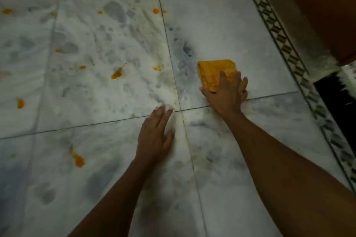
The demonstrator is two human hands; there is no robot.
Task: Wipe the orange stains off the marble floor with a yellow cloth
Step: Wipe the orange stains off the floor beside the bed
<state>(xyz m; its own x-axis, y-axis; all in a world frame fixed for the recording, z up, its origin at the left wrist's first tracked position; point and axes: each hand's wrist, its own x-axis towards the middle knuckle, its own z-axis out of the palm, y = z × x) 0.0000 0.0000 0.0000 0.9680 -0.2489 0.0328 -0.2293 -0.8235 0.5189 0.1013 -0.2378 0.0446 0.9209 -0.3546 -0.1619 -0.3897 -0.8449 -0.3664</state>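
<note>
**Cloth down on the clean tile, stains waiting to the left**

Fingers (pixel 234 82) of the right hand (pixel 224 96) lie spread and nearly straight over the near edge of the yellow cloth (pixel 214 73), pressing it flat against the marble floor (pixel 221 31) rather than bunching it in a fist. The cloth is folded into a thick pad and sits on the tile just right of a grout line, close to where four tiles meet. The left hand (pixel 156 136) is planted open on the floor nearby, palm down, holding nothing; it looks to be taking the person's weight.

The tile under the cloth appears free of orange. The stains (pixel 116 75) lie well to the left and farther out: a long smear on the mottled middle tile, smaller dots beyond it, one blob (pixel 79 160) near the left forearm and another (pixel 20 103) at the left edge. A patterned border strip (pixel 279 38) runs along the right, beside something brown.

To do this step well, I would say the pad should travel left across the grout line with steady downward pressure, taking each spot in one direction so the orange lifts into the cloth instead of spreading. Refolding to a clean face now and then should help, since the cloth's own colour will hide what it has picked up.
</note>
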